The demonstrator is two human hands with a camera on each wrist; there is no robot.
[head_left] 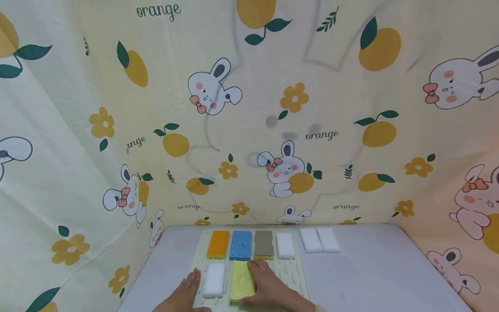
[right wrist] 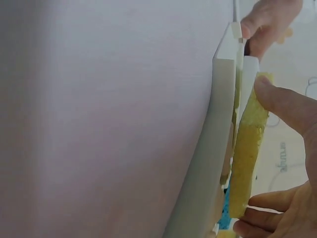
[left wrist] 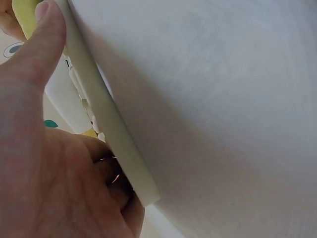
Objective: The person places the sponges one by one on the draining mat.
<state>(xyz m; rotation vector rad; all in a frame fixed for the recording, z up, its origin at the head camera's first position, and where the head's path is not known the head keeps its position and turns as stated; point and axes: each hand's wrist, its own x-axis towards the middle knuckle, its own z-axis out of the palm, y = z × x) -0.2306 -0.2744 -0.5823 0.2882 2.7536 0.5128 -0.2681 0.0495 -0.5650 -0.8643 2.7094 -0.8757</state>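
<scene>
My right hand point(head_left: 269, 286) pinches a yellow sponge point(head_left: 241, 281) by its ends, thumb at the near end and fingers at the far end. In the right wrist view that sponge point(right wrist: 247, 148) is seen edge-on, close over a pale ridged mat point(head_left: 288, 277). At the mat's near left corner rests my left hand point(head_left: 183, 292), fingers extended along the left side and thumb at the front edge. Between that hand and the yellow sponge lies a white sponge block point(head_left: 214, 280). The left wrist view shows the left thumb point(left wrist: 47, 44) against the mat's thick rim point(left wrist: 109, 119).
Across the mat's back row lie an orange sponge point(head_left: 218, 244), a blue sponge point(head_left: 241, 245), a grey sponge point(head_left: 264, 243) with a yellow layer and a white block point(head_left: 286, 245). Two white blocks point(head_left: 319, 240) lie on the white table point(head_left: 370, 273) at right. A printed curtain point(head_left: 331, 95) hangs behind.
</scene>
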